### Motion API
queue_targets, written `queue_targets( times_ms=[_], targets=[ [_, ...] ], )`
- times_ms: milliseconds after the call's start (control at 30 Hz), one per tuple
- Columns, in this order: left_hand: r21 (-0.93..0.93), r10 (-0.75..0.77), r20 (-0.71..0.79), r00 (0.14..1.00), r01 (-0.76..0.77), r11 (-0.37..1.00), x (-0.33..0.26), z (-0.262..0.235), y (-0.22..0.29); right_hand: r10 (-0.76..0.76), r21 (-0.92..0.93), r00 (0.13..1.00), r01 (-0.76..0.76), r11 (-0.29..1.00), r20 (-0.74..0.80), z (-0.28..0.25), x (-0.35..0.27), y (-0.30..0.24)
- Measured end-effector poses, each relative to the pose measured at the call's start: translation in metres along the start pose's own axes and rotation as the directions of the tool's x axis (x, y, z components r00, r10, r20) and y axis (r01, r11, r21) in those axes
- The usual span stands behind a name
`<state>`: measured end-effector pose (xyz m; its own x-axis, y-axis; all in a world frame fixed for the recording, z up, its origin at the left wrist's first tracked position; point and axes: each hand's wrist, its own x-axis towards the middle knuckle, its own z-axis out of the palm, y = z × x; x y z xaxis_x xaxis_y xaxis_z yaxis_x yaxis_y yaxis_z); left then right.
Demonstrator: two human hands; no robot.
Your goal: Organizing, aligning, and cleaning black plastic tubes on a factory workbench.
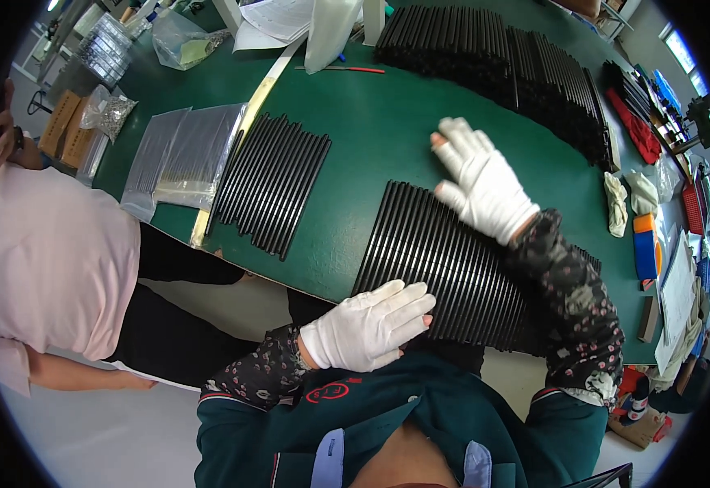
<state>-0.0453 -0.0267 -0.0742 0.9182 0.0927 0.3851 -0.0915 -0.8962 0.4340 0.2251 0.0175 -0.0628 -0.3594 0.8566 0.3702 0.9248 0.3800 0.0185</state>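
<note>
A wide row of thin black rods lies side by side on the green table right in front of me. My left hand, in a white glove with bare fingertips showing, rests flat over the near left part of the row, fingers stretched out. Over the far edge of the same rods is my right hand, also white-gloved, with its fingers extended and the thumb apart. Neither hand is wrapped round a rod. My right forearm hides part of the row's right side.
A smaller group of black rods lies to the left, beside clear plastic-wrapped bundles. Long stacks of black rods fill the far side. A thin red-handled tool lies near a white bottle. Another person stands at left.
</note>
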Motion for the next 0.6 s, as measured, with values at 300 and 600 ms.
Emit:
queue_targets(
  times_ms=[300, 600],
  targets=[
    [0.043, 0.02, -0.047, 0.999, -0.018, 0.999, -0.003, 0.002, 0.001, 0.189, -0.076, 0.966, -0.178, 0.981, 0.174, -0.009, -0.016, 0.009],
    [0.055, 0.014, -0.069, 0.998, -0.01, 0.998, 0.003, -0.001, 0.005, -0.09, 0.217, 0.951, 0.025, 0.976, 0.296, -0.044, -0.059, -0.024]
  ],
)
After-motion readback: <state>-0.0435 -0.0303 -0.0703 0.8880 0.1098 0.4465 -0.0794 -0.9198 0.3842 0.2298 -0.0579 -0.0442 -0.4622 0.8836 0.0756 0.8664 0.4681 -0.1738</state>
